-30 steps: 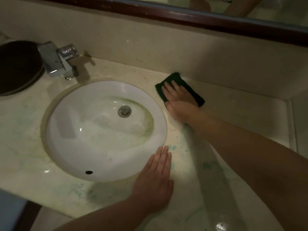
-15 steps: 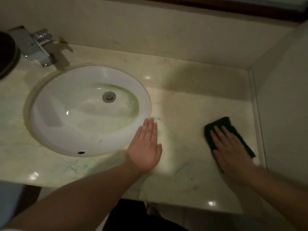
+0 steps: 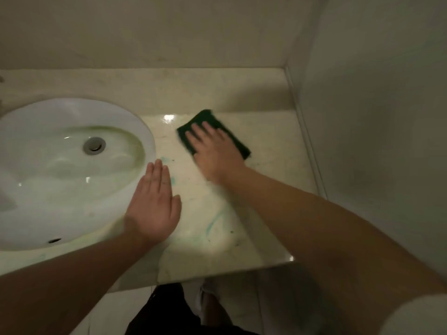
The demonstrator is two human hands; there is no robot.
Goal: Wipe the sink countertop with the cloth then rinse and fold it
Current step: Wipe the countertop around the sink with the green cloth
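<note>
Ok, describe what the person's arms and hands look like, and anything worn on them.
Both forearms are bare from wrist to elbow. The left hand and the right hand wear no gloves, and no rings, watch or bracelets show. A pale, whitish sleeve edge appears at the bottom right corner on the right upper arm. No sleeve shows on the left arm. The picture is dim and slightly blurred.

We're in a bathroom here: a white oval basin [image 3: 60,165] with a metal drain plug [image 3: 94,145] sits sunk into a pale marble worktop [image 3: 266,189]. Matching stone splashback [image 3: 145,32] behind, plain wall [image 3: 375,117] closing the right corner.
</note>
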